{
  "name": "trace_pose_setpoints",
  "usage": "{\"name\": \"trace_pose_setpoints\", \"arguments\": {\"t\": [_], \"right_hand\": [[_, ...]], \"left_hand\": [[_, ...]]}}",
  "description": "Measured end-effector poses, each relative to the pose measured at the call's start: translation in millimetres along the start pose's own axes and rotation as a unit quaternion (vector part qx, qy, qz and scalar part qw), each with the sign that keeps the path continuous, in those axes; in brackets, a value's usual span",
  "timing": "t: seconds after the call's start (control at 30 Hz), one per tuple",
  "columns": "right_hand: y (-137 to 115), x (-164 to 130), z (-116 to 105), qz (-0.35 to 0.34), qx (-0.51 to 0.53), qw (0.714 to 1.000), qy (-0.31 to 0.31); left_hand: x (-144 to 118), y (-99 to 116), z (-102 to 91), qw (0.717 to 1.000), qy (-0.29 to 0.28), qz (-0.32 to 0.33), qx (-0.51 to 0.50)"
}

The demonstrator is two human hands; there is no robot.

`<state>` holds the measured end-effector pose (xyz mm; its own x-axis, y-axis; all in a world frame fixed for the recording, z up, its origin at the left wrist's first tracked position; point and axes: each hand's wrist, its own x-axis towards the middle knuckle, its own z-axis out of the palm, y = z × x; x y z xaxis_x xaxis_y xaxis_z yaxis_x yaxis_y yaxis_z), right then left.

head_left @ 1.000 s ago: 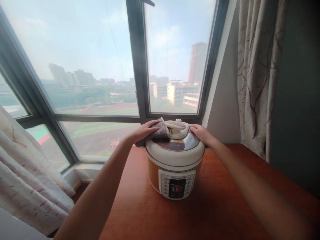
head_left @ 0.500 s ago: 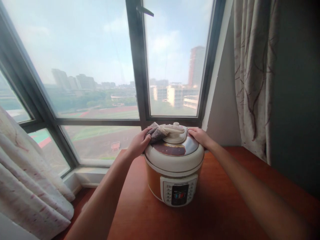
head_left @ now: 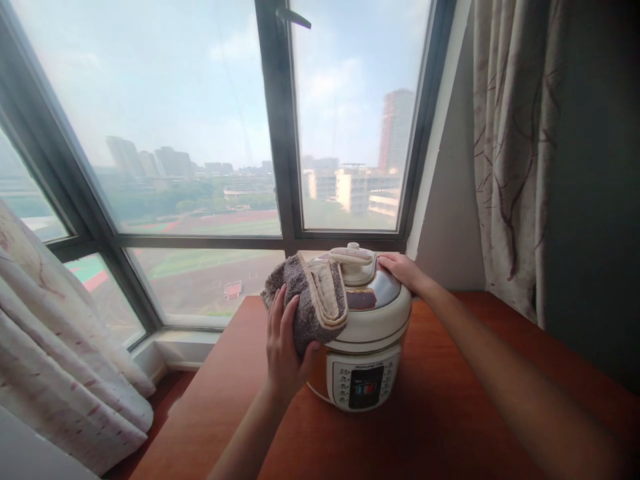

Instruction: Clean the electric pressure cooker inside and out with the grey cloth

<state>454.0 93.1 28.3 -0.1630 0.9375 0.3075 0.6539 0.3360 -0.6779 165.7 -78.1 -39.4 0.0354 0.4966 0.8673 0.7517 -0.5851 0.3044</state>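
Note:
A white and orange-brown electric pressure cooker (head_left: 365,327) stands upright on the wooden table (head_left: 200,400), its control panel facing me. Its lid has a shiny metal ring and a cream handle (head_left: 353,257) with a small knob. My left hand (head_left: 287,340) is closed around a folded grey-brown cloth (head_left: 305,300) with beige edging. The cloth is in front of the cooker's left side, covering part of the lid; whether it touches there I cannot tell. My right hand (head_left: 403,270) grips the lid's right edge, fingers together on top; its thumb is hidden.
Large windows with dark frames (head_left: 283,167) rise behind the table. A patterned curtain (head_left: 65,347) hangs at the left, and another curtain (head_left: 513,153) at the right beside a slanted white wall (head_left: 450,233). The table's left edge drops toward a dark red floor (head_left: 165,397).
My left hand has moved toward me and down with the cloth, from the lid's far left to the cooker's near left. The cloth now shows its folded edge. My right hand stays on the lid.

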Motion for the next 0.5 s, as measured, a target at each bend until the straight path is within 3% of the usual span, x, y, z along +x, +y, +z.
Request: {"name": "trace_pose_setpoints", "arguments": {"t": [0.13, 0.3, 0.5], "right_hand": [[0.5, -1.8, -0.6, 0.012, -0.005, 1.000, 0.010], [2.1, -3.1, -0.4, 0.025, -0.008, 0.999, 0.033], [6.0, -3.6, -0.2, 0.027, -0.005, 0.999, 0.042]], "left_hand": [[23.1, -2.5, 4.7, 0.995, -0.010, -0.094, -0.017], [79.0, -10.4, -1.8, 0.973, -0.104, -0.203, -0.030], [124.2, -41.7, 10.2, 0.955, -0.180, -0.225, -0.063]]}}
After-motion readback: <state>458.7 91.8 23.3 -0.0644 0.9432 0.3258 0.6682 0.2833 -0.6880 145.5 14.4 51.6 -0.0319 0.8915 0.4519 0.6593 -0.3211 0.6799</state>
